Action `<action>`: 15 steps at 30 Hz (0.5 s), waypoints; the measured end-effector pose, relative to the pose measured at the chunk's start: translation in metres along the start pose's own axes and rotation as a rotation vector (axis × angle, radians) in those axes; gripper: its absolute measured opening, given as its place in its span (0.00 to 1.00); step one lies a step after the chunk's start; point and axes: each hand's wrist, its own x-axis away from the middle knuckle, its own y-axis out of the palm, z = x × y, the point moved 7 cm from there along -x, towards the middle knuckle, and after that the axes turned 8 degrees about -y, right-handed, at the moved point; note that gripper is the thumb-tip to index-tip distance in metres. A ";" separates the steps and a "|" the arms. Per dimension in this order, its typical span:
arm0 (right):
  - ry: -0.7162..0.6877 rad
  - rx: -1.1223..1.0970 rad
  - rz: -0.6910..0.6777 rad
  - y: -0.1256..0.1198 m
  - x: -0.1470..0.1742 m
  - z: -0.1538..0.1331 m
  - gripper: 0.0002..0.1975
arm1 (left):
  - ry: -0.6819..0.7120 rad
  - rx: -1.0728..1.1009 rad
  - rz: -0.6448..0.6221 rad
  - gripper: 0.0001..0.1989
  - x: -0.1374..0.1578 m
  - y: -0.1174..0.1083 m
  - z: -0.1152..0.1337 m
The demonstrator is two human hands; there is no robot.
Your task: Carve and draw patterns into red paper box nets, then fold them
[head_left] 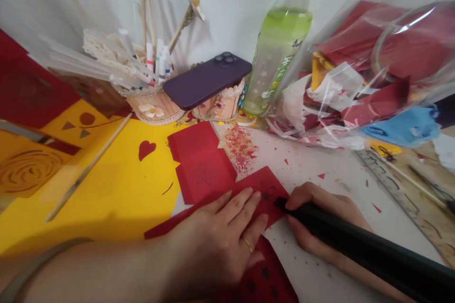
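My left hand (223, 232) lies flat with fingers stretched out, pressing down a folded red paper cutout (205, 175). It wears a thin ring and hides part of the paper beneath. My right hand (320, 218) is closed around a long, thick black pen-shaped tool (341, 234). The tool's tip touches or hovers just over the paper's right flap, beside a flower drawn in dark lines; I cannot tell which. Another flower drawing shows on the panel farther back. Star-shaped dark marks appear on the red section near the front.
Yellow paper (117, 175) with a red heart (147, 150) and a wooden stick (90, 168) spreads left. Behind stand decorated pots (152, 104), a purple phone (209, 78) resting on them, and a green-drink bottle (280, 52). Rightward are a plastic bag (355, 99) of scraps and a ruler (398, 194).
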 end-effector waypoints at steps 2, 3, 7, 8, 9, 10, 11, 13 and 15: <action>-0.006 0.022 0.016 0.000 0.000 -0.002 0.06 | 0.001 -0.003 -0.002 0.19 0.000 0.000 0.000; -0.004 0.029 0.020 0.000 0.000 -0.002 0.06 | 0.000 -0.004 -0.003 0.19 0.000 0.000 0.000; -0.004 0.047 0.020 -0.002 -0.001 -0.002 0.06 | 0.001 -0.015 -0.007 0.18 0.001 0.002 0.000; -0.016 0.056 0.020 -0.002 -0.002 -0.002 0.06 | 0.002 -0.017 -0.007 0.18 0.001 0.002 0.000; -0.032 0.069 0.015 -0.003 -0.002 -0.003 0.06 | 0.001 -0.015 -0.005 0.18 0.001 0.002 0.000; -0.053 0.081 0.005 -0.003 -0.003 -0.005 0.07 | -0.004 -0.010 -0.006 0.18 0.001 0.002 -0.001; -0.078 0.093 -0.005 -0.002 -0.003 -0.006 0.08 | -0.010 -0.003 -0.013 0.19 0.000 0.002 -0.002; -0.133 0.111 -0.010 -0.002 -0.003 -0.010 0.09 | -0.013 0.018 -0.065 0.19 -0.003 0.005 -0.005; -0.175 0.119 0.005 -0.001 -0.002 -0.013 0.10 | -0.006 0.038 -0.143 0.21 -0.006 0.008 -0.007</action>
